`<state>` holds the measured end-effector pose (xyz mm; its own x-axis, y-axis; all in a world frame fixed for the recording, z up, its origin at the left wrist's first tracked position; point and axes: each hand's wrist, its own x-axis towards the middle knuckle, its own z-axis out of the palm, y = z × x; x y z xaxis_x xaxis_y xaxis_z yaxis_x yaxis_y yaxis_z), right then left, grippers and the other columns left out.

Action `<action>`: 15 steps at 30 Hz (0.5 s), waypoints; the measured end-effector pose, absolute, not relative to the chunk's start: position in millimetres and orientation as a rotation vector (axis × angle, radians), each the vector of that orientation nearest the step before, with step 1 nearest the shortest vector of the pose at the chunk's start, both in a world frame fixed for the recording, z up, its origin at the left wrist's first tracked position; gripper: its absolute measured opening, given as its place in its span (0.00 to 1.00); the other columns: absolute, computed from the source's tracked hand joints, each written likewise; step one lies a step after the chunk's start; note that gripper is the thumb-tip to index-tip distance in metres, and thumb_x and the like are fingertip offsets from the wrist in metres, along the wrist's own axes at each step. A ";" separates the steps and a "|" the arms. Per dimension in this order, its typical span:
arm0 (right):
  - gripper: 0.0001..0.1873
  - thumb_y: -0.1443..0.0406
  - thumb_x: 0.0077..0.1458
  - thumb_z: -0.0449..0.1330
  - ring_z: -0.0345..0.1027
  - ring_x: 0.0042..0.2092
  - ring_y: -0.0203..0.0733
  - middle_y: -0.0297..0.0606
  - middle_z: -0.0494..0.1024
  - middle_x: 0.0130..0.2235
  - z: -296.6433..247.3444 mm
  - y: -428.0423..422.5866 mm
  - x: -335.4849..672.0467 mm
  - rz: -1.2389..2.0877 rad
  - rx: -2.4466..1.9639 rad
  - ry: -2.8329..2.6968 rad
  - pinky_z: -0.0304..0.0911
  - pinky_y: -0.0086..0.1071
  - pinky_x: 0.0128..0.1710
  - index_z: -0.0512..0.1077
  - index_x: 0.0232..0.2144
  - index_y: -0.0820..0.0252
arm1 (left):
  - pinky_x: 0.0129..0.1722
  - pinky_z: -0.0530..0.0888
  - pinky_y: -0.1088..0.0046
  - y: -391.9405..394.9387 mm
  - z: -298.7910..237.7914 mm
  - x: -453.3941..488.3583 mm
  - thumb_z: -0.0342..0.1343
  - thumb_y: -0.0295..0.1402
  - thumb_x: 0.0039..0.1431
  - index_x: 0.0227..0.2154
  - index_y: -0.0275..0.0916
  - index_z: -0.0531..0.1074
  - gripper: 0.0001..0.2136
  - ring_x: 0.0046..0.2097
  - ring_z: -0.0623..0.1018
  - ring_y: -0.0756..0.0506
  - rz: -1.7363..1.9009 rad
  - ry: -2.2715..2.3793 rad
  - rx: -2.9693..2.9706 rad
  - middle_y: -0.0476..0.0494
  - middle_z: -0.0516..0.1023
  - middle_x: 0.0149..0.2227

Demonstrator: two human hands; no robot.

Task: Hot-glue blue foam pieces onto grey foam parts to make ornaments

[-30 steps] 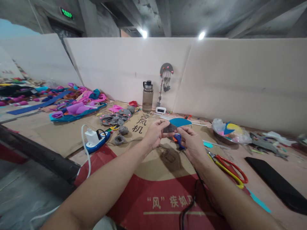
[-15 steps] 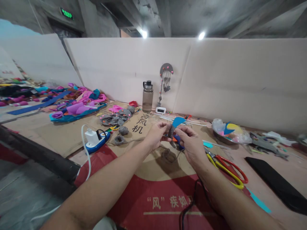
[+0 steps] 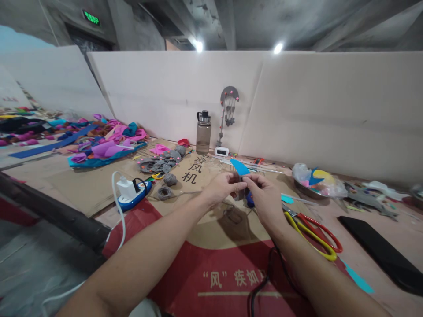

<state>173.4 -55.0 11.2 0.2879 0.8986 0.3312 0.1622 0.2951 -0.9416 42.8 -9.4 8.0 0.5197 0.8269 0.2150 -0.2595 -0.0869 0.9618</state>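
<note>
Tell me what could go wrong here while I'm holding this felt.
The blue-and-grey felt is pinched between your left hand and right hand, so it might slip or crease. Your right forearm lies close to the scissors and might nudge them. The black cord runs beside that forearm and could snag.

1. Table (image 3: pixel 325 211): pinkish surface, partly overlaid with printed cardboard (image 3: pixel 211 226).
2. On the cardboard, I note grey yarn (image 3: pixel 170 179) and, at its left edge, a blue-and-white power strip (image 3: pixel 134 199).
3. Rear: bottle (image 3: pixel 203 138), upright; small white clock (image 3: pixel 221 152) just beside.
4. Right: bowl (image 3: pixel 307 192), red-and-yellow-handled scissors (image 3: pixel 302 226), black oblong device (image 3: pixel 376 253).
5. Left: heaped coloured fabric (image 3: pixel 109 150).
</note>
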 end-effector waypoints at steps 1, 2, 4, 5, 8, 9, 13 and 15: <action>0.15 0.53 0.48 0.64 0.63 0.26 0.35 0.34 0.75 0.26 12.2 -55.6 173.1 0.680 -1.187 -1.205 0.59 0.30 0.26 0.76 0.29 0.60 | 0.22 0.64 0.81 -7.7 6.6 42.7 0.68 0.40 0.43 0.32 0.34 0.77 0.16 0.26 0.71 0.53 0.987 0.558 1.369 0.46 0.76 0.28; 0.15 0.53 0.49 0.64 0.63 0.27 0.35 0.34 0.76 0.27 12.9 -56.1 172.8 0.668 -1.193 -1.223 0.60 0.30 0.26 0.76 0.30 0.60 | 0.21 0.63 0.81 -5.9 5.1 42.5 0.68 0.39 0.43 0.31 0.35 0.77 0.15 0.25 0.70 0.54 0.996 0.583 1.364 0.47 0.75 0.27; 0.16 0.53 0.49 0.62 0.64 0.28 0.37 0.35 0.76 0.29 12.9 -56.2 172.8 0.645 -1.203 -1.271 0.61 0.31 0.27 0.75 0.32 0.59 | 0.19 0.61 0.81 -3.0 2.9 41.8 0.67 0.36 0.44 0.29 0.35 0.77 0.11 0.22 0.67 0.55 1.028 0.662 1.346 0.49 0.74 0.25; 0.16 0.53 0.50 0.62 0.65 0.28 0.37 0.35 0.76 0.29 12.2 -55.8 173.2 0.634 -1.208 -1.294 0.61 0.32 0.28 0.75 0.32 0.59 | 0.18 0.60 0.81 -2.1 2.4 41.3 0.66 0.34 0.44 0.28 0.35 0.77 0.09 0.21 0.66 0.55 1.045 0.702 1.331 0.49 0.74 0.24; 0.14 0.54 0.52 0.61 0.64 0.28 0.37 0.34 0.74 0.28 8.8 -53.1 176.2 0.572 -1.234 -1.340 0.61 0.32 0.29 0.72 0.33 0.58 | 0.21 0.63 0.80 -1.8 4.0 39.9 0.64 0.29 0.46 0.26 0.35 0.77 0.04 0.22 0.67 0.55 1.094 0.741 1.276 0.49 0.75 0.23; 0.13 0.55 0.52 0.61 0.64 0.28 0.37 0.33 0.73 0.28 7.7 -52.0 177.6 0.541 -1.239 -1.341 0.60 0.32 0.29 0.71 0.33 0.58 | 0.24 0.65 0.80 -2.1 5.0 39.5 0.63 0.27 0.46 0.25 0.35 0.77 0.02 0.23 0.68 0.54 1.111 0.736 1.260 0.49 0.76 0.23; 0.15 0.55 0.52 0.61 0.61 0.27 0.35 0.31 0.71 0.26 6.3 -48.8 182.7 0.447 -1.258 -1.319 0.58 0.30 0.27 0.69 0.37 0.59 | 0.32 0.69 0.77 -2.0 7.4 38.8 0.61 0.25 0.48 0.26 0.35 0.77 0.01 0.27 0.72 0.53 1.127 0.755 1.262 0.48 0.78 0.26; 0.18 0.54 0.51 0.61 0.61 0.26 0.35 0.30 0.70 0.25 7.0 -48.1 183.9 0.476 -1.286 -1.305 0.56 0.29 0.26 0.70 0.40 0.59 | 0.35 0.70 0.75 -0.8 6.5 38.6 0.60 0.26 0.50 0.29 0.34 0.78 0.04 0.28 0.73 0.52 1.097 0.760 1.278 0.47 0.79 0.28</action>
